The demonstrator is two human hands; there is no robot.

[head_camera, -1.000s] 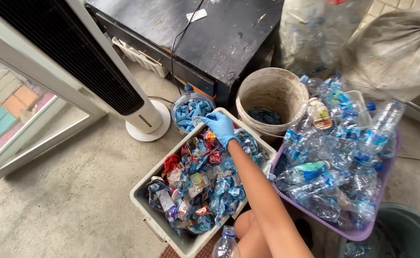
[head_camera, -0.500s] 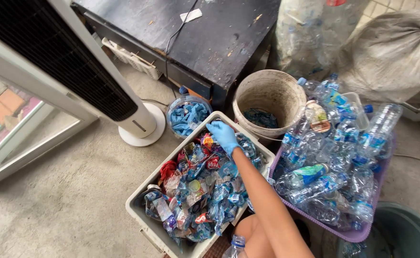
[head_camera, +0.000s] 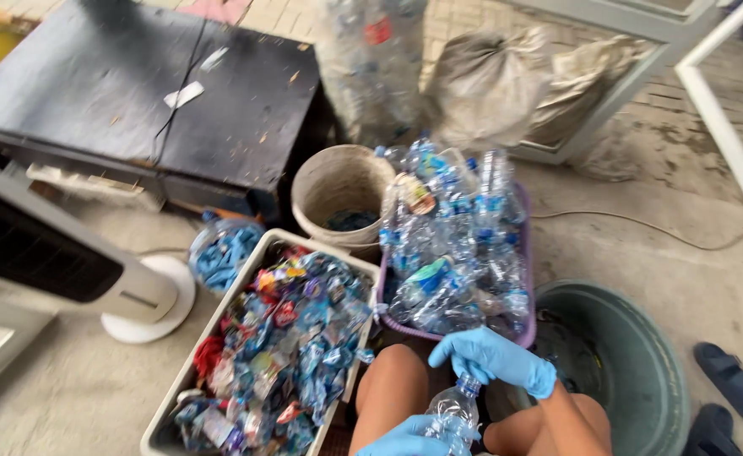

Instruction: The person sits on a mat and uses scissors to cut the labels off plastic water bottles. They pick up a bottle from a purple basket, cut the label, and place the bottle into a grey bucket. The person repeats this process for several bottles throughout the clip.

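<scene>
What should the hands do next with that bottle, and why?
Probably twist the cap off. The right hand grips the top of the clear bottle while the left hand holds its body from below. Beside them, a bin holds torn labels and a jar holds blue caps, so the parts seem to be sorted apart.

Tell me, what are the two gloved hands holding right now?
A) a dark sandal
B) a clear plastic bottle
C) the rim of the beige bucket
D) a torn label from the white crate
B: the right hand grips the neck and cap end of a clear plastic bottle, while the left hand holds its body from below, in front of the person's knees.
</scene>
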